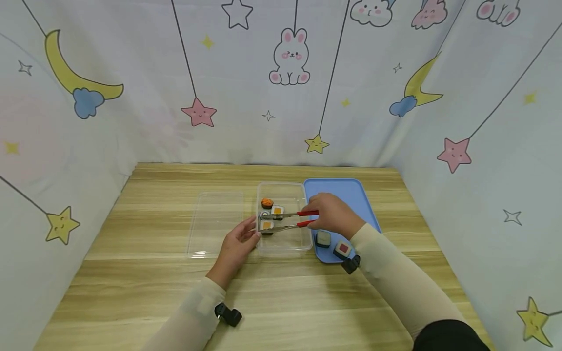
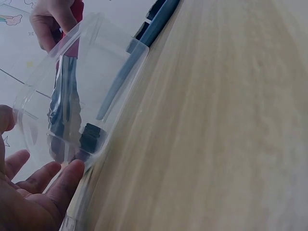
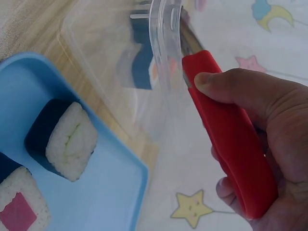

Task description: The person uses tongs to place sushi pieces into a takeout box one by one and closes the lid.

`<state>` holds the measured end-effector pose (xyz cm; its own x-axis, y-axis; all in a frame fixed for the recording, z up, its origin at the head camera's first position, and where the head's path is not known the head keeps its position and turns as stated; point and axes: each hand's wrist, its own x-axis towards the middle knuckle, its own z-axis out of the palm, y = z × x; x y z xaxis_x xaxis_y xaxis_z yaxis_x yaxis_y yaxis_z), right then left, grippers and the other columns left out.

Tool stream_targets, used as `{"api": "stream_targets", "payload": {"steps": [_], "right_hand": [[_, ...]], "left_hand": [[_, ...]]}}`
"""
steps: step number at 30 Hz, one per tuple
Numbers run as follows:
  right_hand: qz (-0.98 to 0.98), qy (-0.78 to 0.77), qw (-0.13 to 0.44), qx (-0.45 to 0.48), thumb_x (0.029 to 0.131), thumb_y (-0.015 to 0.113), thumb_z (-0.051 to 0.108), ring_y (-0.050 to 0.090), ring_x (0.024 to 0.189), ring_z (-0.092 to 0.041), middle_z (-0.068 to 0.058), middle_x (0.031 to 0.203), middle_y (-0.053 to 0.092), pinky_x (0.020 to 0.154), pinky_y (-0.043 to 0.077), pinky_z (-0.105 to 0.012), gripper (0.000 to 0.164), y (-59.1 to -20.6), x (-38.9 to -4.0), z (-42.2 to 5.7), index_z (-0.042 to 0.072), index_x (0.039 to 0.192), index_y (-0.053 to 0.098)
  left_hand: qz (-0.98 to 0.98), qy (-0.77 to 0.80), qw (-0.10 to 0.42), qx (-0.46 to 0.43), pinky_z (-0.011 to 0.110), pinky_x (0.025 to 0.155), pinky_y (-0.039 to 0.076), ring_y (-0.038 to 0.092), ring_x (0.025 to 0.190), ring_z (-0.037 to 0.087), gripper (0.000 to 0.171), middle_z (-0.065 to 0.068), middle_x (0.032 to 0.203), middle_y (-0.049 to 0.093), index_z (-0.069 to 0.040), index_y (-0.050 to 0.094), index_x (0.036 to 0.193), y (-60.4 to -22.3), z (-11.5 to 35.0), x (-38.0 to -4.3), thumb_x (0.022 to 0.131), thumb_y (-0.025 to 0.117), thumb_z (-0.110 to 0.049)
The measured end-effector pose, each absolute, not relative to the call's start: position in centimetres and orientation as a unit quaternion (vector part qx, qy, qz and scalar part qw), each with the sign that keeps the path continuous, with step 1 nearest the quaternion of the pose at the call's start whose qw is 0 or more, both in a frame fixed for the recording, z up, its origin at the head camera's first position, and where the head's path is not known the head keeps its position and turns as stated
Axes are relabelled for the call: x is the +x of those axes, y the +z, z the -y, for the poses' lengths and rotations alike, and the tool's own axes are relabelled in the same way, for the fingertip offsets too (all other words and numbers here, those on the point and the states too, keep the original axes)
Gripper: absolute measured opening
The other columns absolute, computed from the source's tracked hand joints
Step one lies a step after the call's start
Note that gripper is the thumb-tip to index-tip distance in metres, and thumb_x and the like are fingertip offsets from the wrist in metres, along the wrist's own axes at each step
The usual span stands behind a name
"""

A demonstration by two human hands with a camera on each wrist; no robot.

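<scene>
At center left of the frame, a clear plastic lid [image 1: 215, 224] lies on the wooden tabletop [image 1: 145, 229]. Just right of it the left hand [image 1: 234, 248], fingers loosely spread, touches the left wall of a clear container [image 1: 290, 246] near the middle of the frame. In the container's left half sit sushi pieces — an orange-topped one [image 1: 267, 203] toward the back and two with yellow-orange centers [image 1: 278, 210] in front of it. Tongs [image 1: 303, 213] reach leftward over them; whether the tips grip a piece, I cannot tell. Right of center, the right hand [image 1: 332, 212] holds the tongs' red handles, above a blue tray [image 1: 340, 187] — two more sushi pieces [image 1: 323, 238] rest on its near end, lower right of center.
</scene>
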<state>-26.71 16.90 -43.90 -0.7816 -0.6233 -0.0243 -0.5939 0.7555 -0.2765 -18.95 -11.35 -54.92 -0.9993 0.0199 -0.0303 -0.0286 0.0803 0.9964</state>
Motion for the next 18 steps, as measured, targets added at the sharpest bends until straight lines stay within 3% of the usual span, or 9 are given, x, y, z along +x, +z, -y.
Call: {"api": "stream_targets", "payload": {"steps": [9, 18], "right_hand": [[-0.933, -0.166, 0.04, -0.318, 0.08, 0.09, 0.021, 0.058, 0.081, -0.013, 0.01, 0.088, 0.065, 0.072, 0.053, -0.032, 0.037, -43.6, -26.8, -17.9, 0.015, 0.116, 0.081], [-0.939, -0.215, -0.032, -0.266, 0.08, 0.091, 0.029, 0.059, 0.092, -0.02, 0.001, 0.101, 0.068, 0.078, 0.054, -0.04, 0.05, -43.4, -26.2, -21.9, 0.012, 0.125, 0.076]], "left_hand": [[-0.728, 0.685, 0.015, 0.004, 0.034, 0.103, 0.05, 0.061, 0.126, 0.035, 0.056, 0.022, 0.143, 0.06, -0.008, 0.055, 0.15, -54.9, 11.3, -18.9, 0.098, 0.073, -0.012], [-0.735, 0.677, 0.02, -0.002, 0.042, 0.105, 0.05, 0.062, 0.125, 0.033, 0.055, 0.018, 0.142, 0.062, -0.011, 0.056, 0.15, -55.0, 11.3, -19.0, 0.098, 0.073, -0.013]]}}
